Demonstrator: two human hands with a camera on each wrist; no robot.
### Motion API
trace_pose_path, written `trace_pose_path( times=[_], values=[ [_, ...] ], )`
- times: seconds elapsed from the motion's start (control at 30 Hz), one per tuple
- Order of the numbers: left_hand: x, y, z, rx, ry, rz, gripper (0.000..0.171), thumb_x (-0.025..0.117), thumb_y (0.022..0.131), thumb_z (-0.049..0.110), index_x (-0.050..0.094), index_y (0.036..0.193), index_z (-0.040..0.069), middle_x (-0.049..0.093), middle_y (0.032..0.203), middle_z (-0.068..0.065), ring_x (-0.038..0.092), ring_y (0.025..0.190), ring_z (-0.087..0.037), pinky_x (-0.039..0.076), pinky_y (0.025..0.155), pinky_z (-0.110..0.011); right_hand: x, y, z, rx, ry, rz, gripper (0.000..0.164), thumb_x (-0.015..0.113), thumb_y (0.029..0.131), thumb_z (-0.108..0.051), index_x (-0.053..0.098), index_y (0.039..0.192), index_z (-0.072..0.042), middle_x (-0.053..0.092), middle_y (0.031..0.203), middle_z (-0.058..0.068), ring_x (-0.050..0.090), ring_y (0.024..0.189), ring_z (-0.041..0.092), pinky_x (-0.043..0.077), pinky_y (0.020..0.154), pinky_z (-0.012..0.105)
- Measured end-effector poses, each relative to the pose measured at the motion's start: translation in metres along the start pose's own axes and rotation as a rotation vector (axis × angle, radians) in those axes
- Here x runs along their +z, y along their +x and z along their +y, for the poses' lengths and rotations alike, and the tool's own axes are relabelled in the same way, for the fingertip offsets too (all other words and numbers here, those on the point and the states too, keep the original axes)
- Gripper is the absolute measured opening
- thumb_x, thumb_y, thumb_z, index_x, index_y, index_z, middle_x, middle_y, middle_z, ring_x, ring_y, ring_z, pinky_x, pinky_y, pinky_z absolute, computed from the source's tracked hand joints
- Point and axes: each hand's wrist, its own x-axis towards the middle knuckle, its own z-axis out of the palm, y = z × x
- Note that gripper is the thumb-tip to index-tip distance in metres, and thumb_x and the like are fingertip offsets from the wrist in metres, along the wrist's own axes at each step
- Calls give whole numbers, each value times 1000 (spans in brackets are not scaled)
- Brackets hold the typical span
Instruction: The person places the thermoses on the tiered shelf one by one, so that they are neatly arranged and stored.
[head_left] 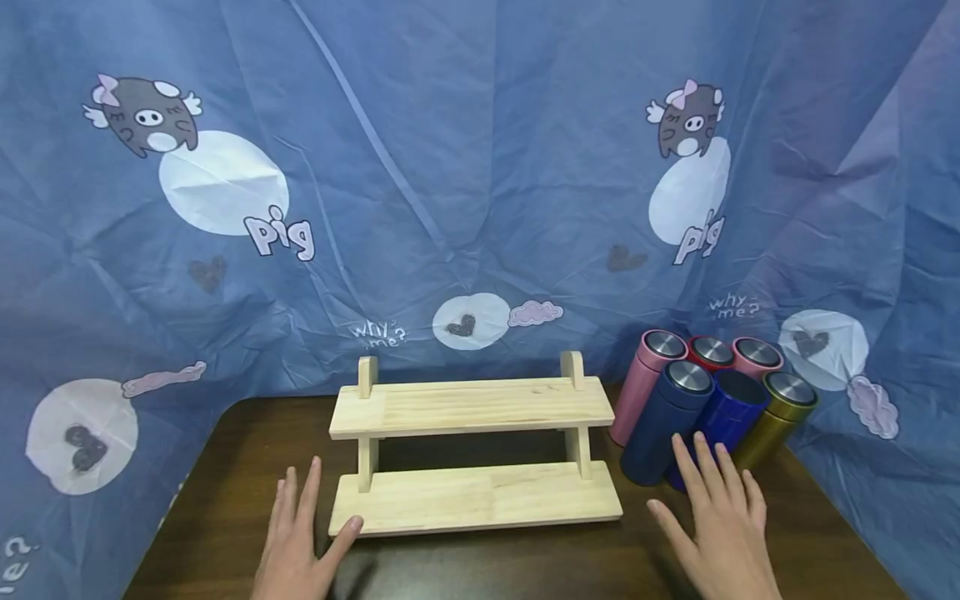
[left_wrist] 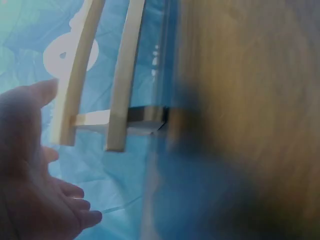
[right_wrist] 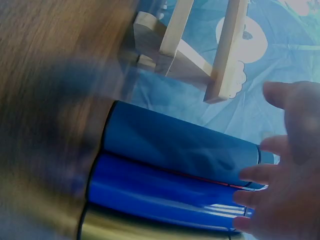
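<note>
A two-tier wooden rack (head_left: 472, 408) of pale wood stands in the middle of the table. To its right several tall flasks are grouped upright: a dark blue flask (head_left: 660, 425), a bright blue flask (head_left: 731, 408), a gold flask (head_left: 772, 421), a pink flask (head_left: 639, 387), a red one (head_left: 711, 352) and a second pink one behind. My left hand (head_left: 300, 533) hovers with fingers spread beside the rack's front left corner, holding nothing. My right hand (head_left: 716, 521) is spread in front of the blue flasks, also holding nothing; whether its fingertips touch them cannot be told.
The dark brown table (head_left: 247, 442) meets a blue printed cloth (head_left: 465, 167) hung behind and at both sides. The rack's right end stands close to the flasks. Bare tabletop shows left of the rack and in front of it.
</note>
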Motion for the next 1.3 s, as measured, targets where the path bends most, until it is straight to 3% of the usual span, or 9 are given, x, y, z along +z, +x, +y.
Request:
trace_pose_path(
  times=[0.33,0.47,0.6,0.7,0.8,0.97,1.03,1.17,1.3],
  values=[
    [22,-2,2,-95,-263,46,95,68,109,49,16,178,11,20,174,-38,34,153,-64,37,118,-78,-1,12,11,-24,239,425,64,68,109,-42,56,161,-6,55,159,27,47,143,53,19,125,68],
    [28,-2,-1,-103,-415,75,87,69,110,40,23,176,6,31,171,-37,38,154,-58,36,122,-72,-1,18,21,-8,307,544,58,70,108,-34,61,155,-2,58,152,30,49,147,30,22,122,59],
    [35,-3,-4,-126,-578,87,81,67,112,34,25,175,5,34,170,-38,37,156,-57,34,123,-73,-3,23,30,28,346,636,54,72,103,-22,63,151,2,60,148,34,41,149,1,22,120,37],
    [39,-2,-6,-145,-668,89,79,66,113,31,25,175,4,33,170,-39,36,156,-57,32,125,-71,-7,27,36,50,374,699,54,73,100,-18,64,149,4,63,148,28,41,147,-3,24,117,24],
    [41,-1,-9,-152,-744,101,75,65,113,24,27,174,3,32,173,-35,34,159,-53,38,127,-48,-12,33,43,85,402,740,54,72,99,-16,64,149,4,63,148,4,42,145,-3,28,117,21],
    [51,5,-21,-94,-851,82,68,63,115,19,32,172,-1,28,178,-28,24,164,-46,39,100,-4,-18,43,62,173,424,751,55,72,99,-14,63,151,1,49,147,-24,41,142,-4,32,120,24],
    [61,9,-32,-38,-852,97,63,64,114,17,39,168,-3,36,175,-26,28,164,-33,40,100,-4,-18,46,70,193,432,747,56,73,98,-15,63,152,-1,48,147,-24,42,143,-1,31,122,27],
    [81,14,-53,36,-812,147,50,70,111,14,58,158,5,57,162,1,50,141,1,45,100,-8,-17,48,88,202,430,713,62,74,97,-16,60,157,-6,47,158,-12,41,150,10,30,123,26],
    [80,12,-52,2,-787,152,52,75,108,16,60,157,9,56,157,-6,59,102,3,50,76,-15,-12,51,104,185,427,667,67,72,98,-9,54,162,-8,44,166,9,39,154,17,30,117,19]
  ],
)
